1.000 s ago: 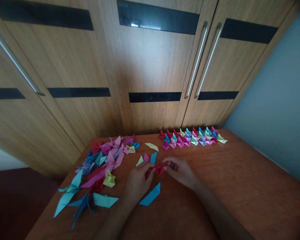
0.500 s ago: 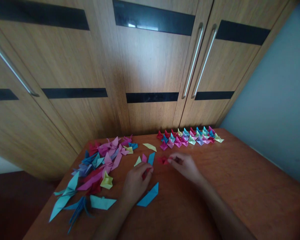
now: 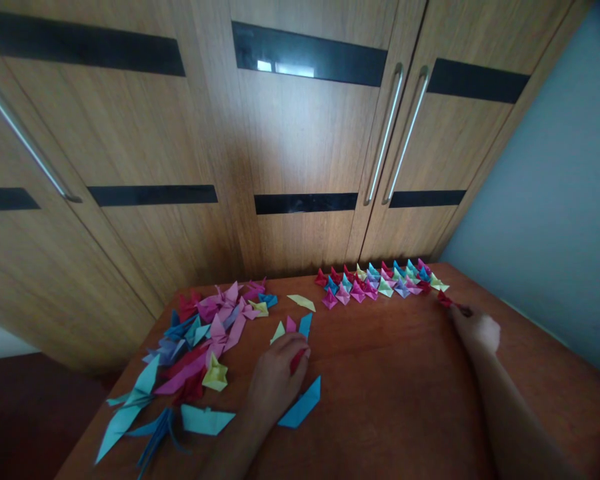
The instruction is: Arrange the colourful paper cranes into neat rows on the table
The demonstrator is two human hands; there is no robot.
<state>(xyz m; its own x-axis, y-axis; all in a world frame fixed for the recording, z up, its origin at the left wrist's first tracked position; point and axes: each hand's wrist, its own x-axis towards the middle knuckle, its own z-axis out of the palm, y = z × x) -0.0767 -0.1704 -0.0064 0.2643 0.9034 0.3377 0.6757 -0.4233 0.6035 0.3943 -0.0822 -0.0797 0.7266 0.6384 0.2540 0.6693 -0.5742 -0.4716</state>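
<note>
My right hand (image 3: 475, 330) is at the right of the table, its fingertips pinched on a small red origami boat (image 3: 445, 299) near the end of the rows of little folded boats (image 3: 357, 289). My left hand (image 3: 280, 373) rests near the table's middle, fingers curled round a red folded paper piece (image 3: 297, 360) that shows only in part. Beyond it stick up a blue strip (image 3: 305, 325), a pink piece and a pale yellow piece (image 3: 278, 332), partly hidden by the hand. A blue folded strip (image 3: 301, 404) lies just right of my left wrist.
A pile of folded paper shapes, pink, blue, red and yellow (image 3: 215, 375), covers the table's left side. A pale yellow strip (image 3: 301, 303) lies near the back edge. Wooden cabinet doors (image 3: 305, 147) stand behind the table (image 3: 380, 400), with a wall at the right.
My right hand has moved right with the red boat, from the table's middle to beside the right end of the rows. My left hand has barely moved.
</note>
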